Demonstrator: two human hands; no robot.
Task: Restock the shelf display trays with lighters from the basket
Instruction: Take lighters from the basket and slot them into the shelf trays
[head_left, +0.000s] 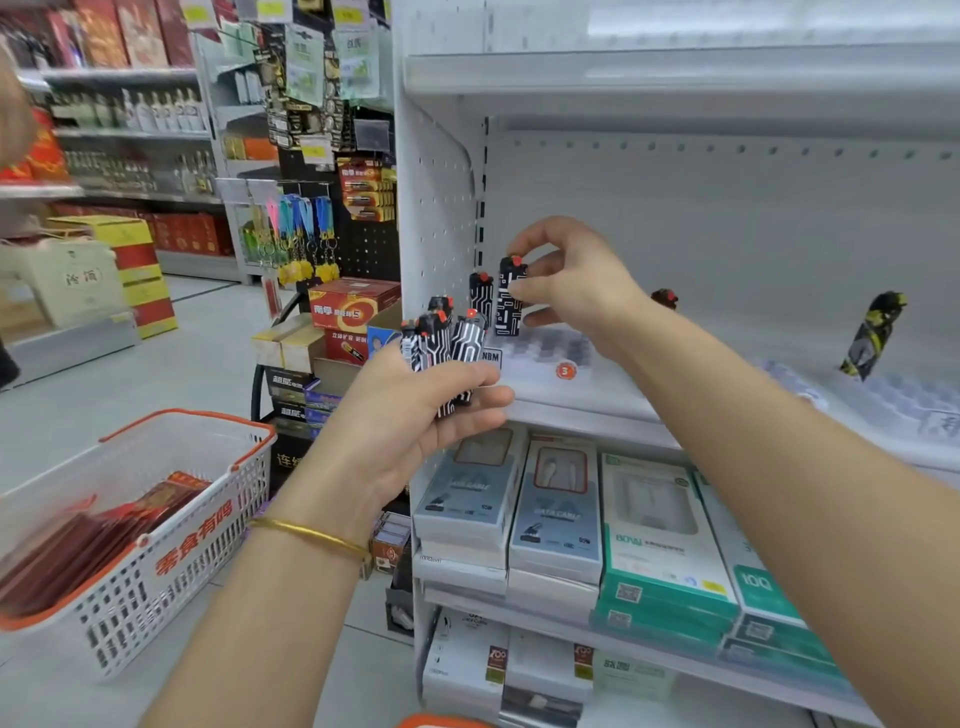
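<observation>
One lighter (509, 301) upright at tray's (545, 349) left edge

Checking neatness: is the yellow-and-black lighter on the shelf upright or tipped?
Tipped: the yellow-and-black lighter leans, its top toward the right.

Left hand (415, 421), palm up, grips lighter bundle (441, 343); right hand (576, 280) pinches one lighter (510, 301) upright.

Bright, even light from overhead washes the white upper shelf (675, 73) and the display tray (540, 353) nearly to glare, leaving only a soft shadow beneath the shelf's front edge. The bottles (156, 111) at the far left are smeared by blur. Print on the near boxes (556, 514) is soft, and the shelving upright (402, 208) bows with wide-angle distortion.
</observation>
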